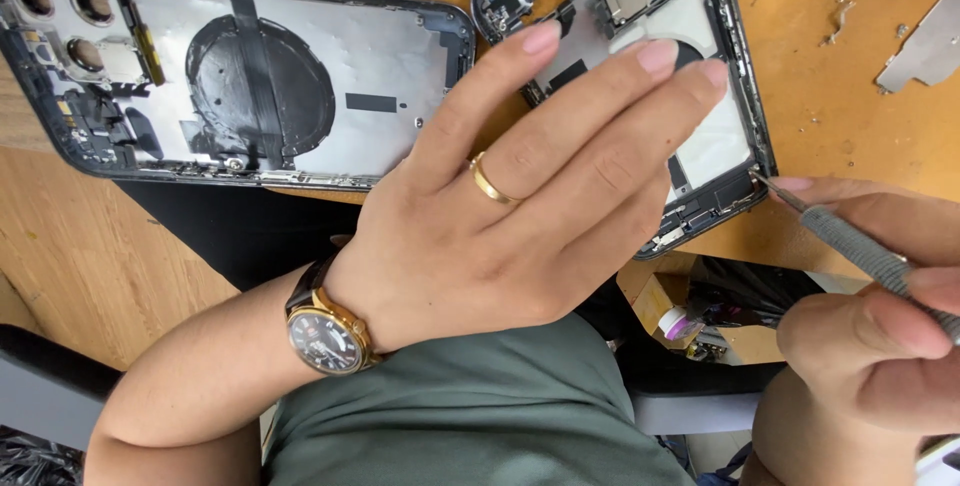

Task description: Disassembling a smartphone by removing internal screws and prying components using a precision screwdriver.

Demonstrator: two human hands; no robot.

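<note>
My left hand (pixel 520 186), with a gold ring and a wristwatch (pixel 325 331), lies flat over an opened phone housing (pixel 725 136), its fingers pressing the frame down at the bench's edge. My right hand (pixel 880 316) grips a knurled metal tool (pixel 855 241) like a pen. The tool's thin tip touches the housing's lower right corner. Much of this housing is hidden under my left hand.
A second, larger empty phone housing (pixel 390 56) with three camera holes lies to the left on the wooden bench (pixel 840 96). A loose metal plate (pixel 925 46) and small bits lie at the right. A black mat (pixel 240 221) hangs below the bench edge. A small bottle (pixel 675 324) sits in an open box.
</note>
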